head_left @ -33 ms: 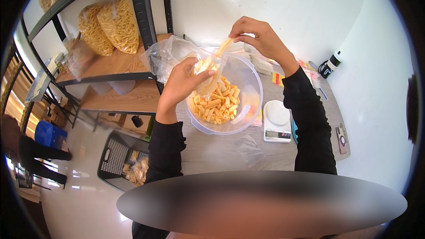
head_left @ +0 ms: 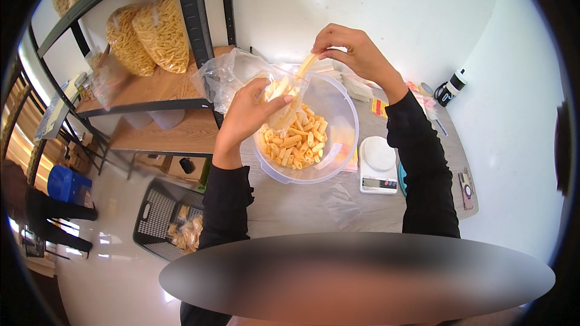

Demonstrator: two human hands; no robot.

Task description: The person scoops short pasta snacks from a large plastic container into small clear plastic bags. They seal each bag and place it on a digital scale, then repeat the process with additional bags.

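My left hand (head_left: 251, 111) is closed round a small clear plastic bag (head_left: 283, 115) with pale yellow tube-shaped snacks inside. It holds this bag above a round clear plastic tub (head_left: 350, 121). Up and to the right, my right hand (head_left: 350, 48) pinches a long pale yellow piece (head_left: 308, 63) at the bag's mouth. Whether that piece is a snack or a folded edge of the bag, I cannot tell. A heap of snack tubes (head_left: 296, 148) lies in the tub. Behind my left hand spreads a larger crumpled clear bag (head_left: 226, 75), partly hidden.
Right of the tub stands a white kitchen scale (head_left: 379, 166); a black bottle (head_left: 451, 87) and a phone (head_left: 466, 188) lie farther right. Filled snack bags (head_left: 162, 36) rest on the left shelf. A dark crate (head_left: 158, 217) holds small packs on the floor. Another person (head_left: 57, 208) is far left.
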